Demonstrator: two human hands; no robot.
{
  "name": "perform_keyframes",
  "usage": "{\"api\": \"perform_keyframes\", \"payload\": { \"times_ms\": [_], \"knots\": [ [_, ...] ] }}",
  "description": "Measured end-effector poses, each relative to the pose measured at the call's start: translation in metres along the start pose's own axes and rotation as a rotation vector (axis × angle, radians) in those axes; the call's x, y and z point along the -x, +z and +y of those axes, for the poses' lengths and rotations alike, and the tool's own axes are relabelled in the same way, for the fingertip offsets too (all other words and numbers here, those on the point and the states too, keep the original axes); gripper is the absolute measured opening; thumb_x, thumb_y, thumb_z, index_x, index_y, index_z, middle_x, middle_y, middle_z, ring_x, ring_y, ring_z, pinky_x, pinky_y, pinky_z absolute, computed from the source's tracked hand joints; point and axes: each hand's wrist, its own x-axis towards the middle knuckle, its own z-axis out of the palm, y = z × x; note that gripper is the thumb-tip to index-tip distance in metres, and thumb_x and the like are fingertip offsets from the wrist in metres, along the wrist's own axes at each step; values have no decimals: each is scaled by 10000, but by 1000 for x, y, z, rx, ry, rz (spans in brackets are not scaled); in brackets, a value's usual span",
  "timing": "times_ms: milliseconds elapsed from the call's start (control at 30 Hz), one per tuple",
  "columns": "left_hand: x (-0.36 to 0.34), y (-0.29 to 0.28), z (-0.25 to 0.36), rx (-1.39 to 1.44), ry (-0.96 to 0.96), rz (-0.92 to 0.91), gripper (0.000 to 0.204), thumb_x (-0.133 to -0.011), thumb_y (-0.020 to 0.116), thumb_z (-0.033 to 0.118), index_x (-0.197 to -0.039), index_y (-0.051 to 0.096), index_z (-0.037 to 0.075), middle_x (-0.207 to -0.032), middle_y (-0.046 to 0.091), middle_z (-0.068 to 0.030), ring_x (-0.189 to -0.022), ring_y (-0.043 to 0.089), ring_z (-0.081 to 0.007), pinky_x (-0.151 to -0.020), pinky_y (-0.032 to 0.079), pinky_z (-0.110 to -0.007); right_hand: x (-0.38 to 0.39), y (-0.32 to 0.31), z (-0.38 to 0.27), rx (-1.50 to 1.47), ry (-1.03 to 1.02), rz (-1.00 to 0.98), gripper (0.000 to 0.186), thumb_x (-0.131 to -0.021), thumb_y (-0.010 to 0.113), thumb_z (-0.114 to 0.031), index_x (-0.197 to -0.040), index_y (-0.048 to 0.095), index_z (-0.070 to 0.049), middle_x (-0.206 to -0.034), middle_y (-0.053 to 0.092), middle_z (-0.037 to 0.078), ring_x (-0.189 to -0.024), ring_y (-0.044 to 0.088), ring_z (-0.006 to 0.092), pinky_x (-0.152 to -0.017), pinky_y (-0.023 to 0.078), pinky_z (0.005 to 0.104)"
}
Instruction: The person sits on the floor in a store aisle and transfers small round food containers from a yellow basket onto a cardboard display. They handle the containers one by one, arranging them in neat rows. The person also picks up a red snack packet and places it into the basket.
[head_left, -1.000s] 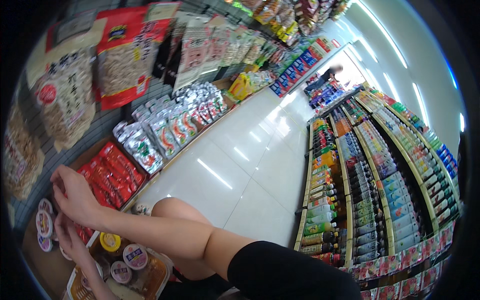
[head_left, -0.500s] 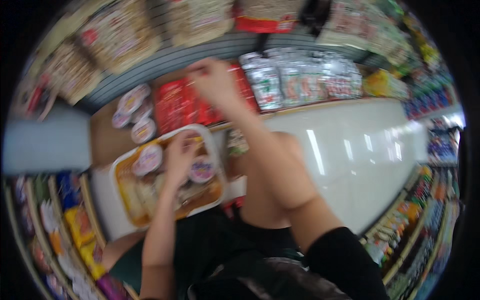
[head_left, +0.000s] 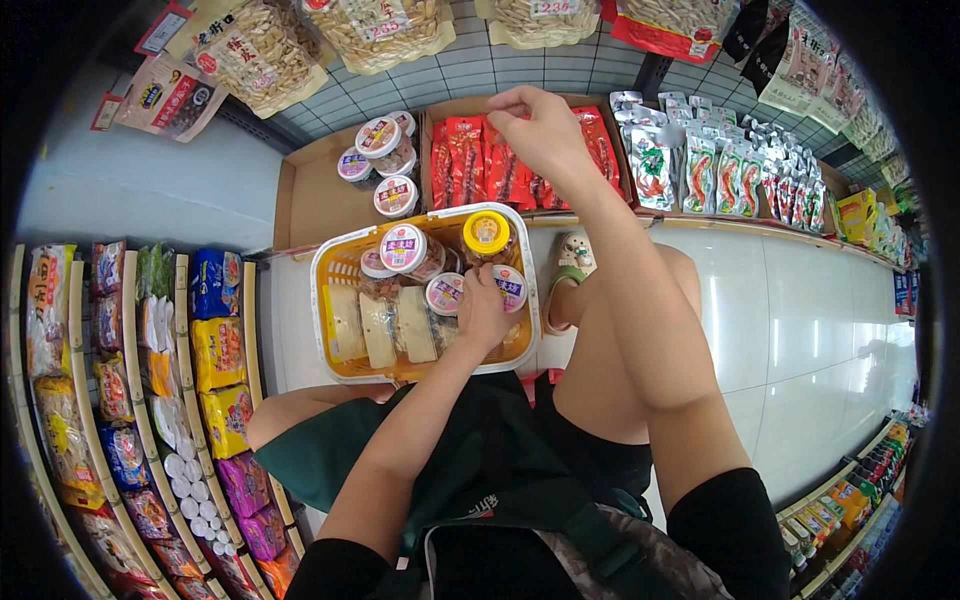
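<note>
A yellow plastic basket with a white rim (head_left: 322,262) stands in front of my knees. Inside are clear jars with white-and-purple lids (head_left: 403,247), a yellow-lidded jar (head_left: 486,232) and several pale flat-labelled packs (head_left: 378,328). My left hand (head_left: 484,310) reaches in among the jars, its fingers bent down around the edge of a jar (head_left: 509,287) at the right; their tips are partly hidden. Farther off, my right hand (head_left: 545,135) hovers over red snack packets (head_left: 465,160) in a cardboard box, fingers loosely curved, with nothing visible in them.
White-lidded tubs (head_left: 378,138) sit in the open box (head_left: 300,210) left of the red packets. Silver pouches (head_left: 655,165) fill the box to the right. Bags of nuts (head_left: 262,62) hang above on a grid. Shelves of packaged goods (head_left: 220,355) line the left; my foot in a green clog (head_left: 572,265) is beside the basket.
The whole scene has shifted right and slightly up in the picture, and the blur has cleared. My left hand stays in the basket; my right hand is still above the red packets.
</note>
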Motion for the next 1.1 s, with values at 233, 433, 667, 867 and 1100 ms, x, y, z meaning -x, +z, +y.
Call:
{"api": "perform_keyframes", "payload": {
  "times_ms": [233, 433, 667, 867, 1100],
  "knots": [
    [8, -59, -2, 107, 223, 263, 949, -525, 912, 241, -1284, 415, -35, -1140, 490, -212, -1079, 490, -374, -945, 426, -427, 7, 19, -7, 90, -22, -147, 243, -845, 640, -155, -1019, 678, 11, -898, 701, 102, -832, 670, 169, -770, 515, 304],
    [3, -149, -7, 43, 396, 586, 944, -530, 892, 151, -1307, 382, -15, -1215, 436, -208, -1123, 458, -381, -985, 409, -443, 23, 46, -7, 45, -3, -411, 222, -877, 638, -168, -1017, 675, 1, -933, 695, 89, -890, 647, 163, -816, 501, 307],
    [7, -166, -27, 23, 240, 744, 941, -554, 891, 192, -1320, 376, 4, -1234, 388, -195, -1150, 437, -368, -985, 410, -441, 31, 82, -16, -89, 39, -530, 310, -896, 626, -252, -1059, 673, 7, -981, 702, 152, -900, 668, 228, -834, 500, 337],
    [9, -168, -30, 68, 211, 795, 949, -557, 893, 193, -1327, 371, 5, -1227, 382, -187, -1152, 430, -360, -978, 417, -428, 32, 93, -25, -201, 103, -555, 296, -915, 607, -225, -1064, 657, 26, -927, 697, 114, -822, 646, 159, -764, 507, 306],
    [14, -176, -31, 51, 178, 851, 954, -556, 899, 188, -1325, 364, 4, -1228, 369, -178, -1155, 418, -355, -977, 410, -428, 37, 100, -44, -237, 37, -546, 268, -918, 597, -200, -1055, 650, 23, -898, 690, 97, -772, 629, 136, -726, 504, 294]
  ]
}}
